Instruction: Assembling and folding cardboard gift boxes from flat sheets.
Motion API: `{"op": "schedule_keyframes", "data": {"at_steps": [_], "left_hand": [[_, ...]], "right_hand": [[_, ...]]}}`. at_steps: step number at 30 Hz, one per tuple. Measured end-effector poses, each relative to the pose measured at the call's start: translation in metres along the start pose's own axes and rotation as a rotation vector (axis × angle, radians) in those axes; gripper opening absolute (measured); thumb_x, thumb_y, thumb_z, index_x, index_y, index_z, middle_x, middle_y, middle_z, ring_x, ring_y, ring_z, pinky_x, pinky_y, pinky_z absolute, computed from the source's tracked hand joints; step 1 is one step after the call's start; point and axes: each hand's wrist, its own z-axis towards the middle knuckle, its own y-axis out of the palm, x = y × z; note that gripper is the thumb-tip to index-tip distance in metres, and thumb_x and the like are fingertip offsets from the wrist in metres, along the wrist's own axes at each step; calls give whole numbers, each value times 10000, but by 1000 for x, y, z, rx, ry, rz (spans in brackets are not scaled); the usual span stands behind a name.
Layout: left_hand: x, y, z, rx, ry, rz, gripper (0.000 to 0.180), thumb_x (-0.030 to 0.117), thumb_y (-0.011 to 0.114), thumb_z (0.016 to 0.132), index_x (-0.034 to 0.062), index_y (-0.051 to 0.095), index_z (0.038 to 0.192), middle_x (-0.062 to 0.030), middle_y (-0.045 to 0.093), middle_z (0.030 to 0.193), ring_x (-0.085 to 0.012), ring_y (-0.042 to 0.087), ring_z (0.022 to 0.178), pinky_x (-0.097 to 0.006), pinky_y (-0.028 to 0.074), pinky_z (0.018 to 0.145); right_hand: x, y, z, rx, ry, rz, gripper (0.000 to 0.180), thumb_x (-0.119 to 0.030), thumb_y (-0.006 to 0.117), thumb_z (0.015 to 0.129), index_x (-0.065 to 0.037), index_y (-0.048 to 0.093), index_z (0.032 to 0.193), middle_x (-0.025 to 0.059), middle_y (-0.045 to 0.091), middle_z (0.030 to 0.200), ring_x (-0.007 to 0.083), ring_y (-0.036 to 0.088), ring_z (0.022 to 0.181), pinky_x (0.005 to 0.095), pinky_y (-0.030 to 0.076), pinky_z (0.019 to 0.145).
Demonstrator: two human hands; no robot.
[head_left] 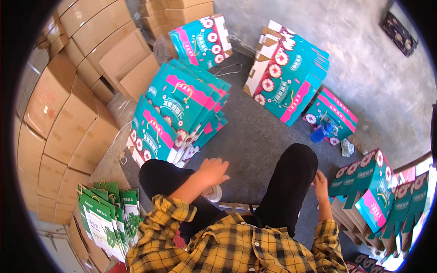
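My left hand [214,172] hangs above the floor beside my left knee. Its fingers are loosely bent with nothing in them, so it is open. Just beyond that knee leans a stack of flat teal and pink gift boxes [177,109] with cord handles. My right hand [320,183] is at the outer side of my right knee, its fingers slightly bent and partly hidden; it looks open, and I see nothing in it. Nearest to it on the right are opened-out teal gift boxes [371,191] with brown cardboard insides.
Brown cartons [63,113] are piled along the left. Green and white bags [107,218] stand at the lower left. Against the wall lean more teal boxes [289,73], with a blue bottle [321,132] and crumpled plastic [347,148] near them. A black crate [398,34] is at the far right.
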Motion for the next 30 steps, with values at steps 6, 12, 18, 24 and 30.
{"op": "schedule_keyframes", "data": {"at_steps": [6,12,18,24,30], "left_hand": [[-49,-43,6,169,108,-40,430,312,655,823,39,536,1134,-183,590,972,-363,601,906,-445,485,740],[-70,-83,22,771,-9,-291,322,253,621,851,34,553,1076,-171,606,937,-351,606,843,-452,471,696],[-72,-101,45,967,-56,-388,300,248,630,838,29,556,1028,-164,605,886,-350,609,809,-450,474,685],[-78,-96,61,897,-89,-309,269,247,646,817,22,557,934,-133,590,849,-310,613,798,-434,464,673],[-76,-87,75,828,-91,-337,277,247,652,809,18,559,934,-105,567,834,-270,598,801,-394,418,720]], "right_hand": [[-169,34,11,340,-715,-370,193,-4,489,913,21,603,1067,113,633,909,190,622,869,287,482,786],[-266,185,39,-350,-772,-404,185,-62,559,889,-19,631,1054,146,662,978,268,654,908,331,510,772],[-231,374,100,-720,-898,-243,319,-181,569,921,-14,579,1192,108,648,1101,200,607,973,305,484,814],[-210,512,112,-878,-481,-211,528,-209,617,893,20,426,1329,126,623,1127,167,578,932,299,479,760],[-173,594,111,-958,-153,164,527,-213,655,864,-3,451,1303,23,587,1023,82,527,823,237,439,647]]}}
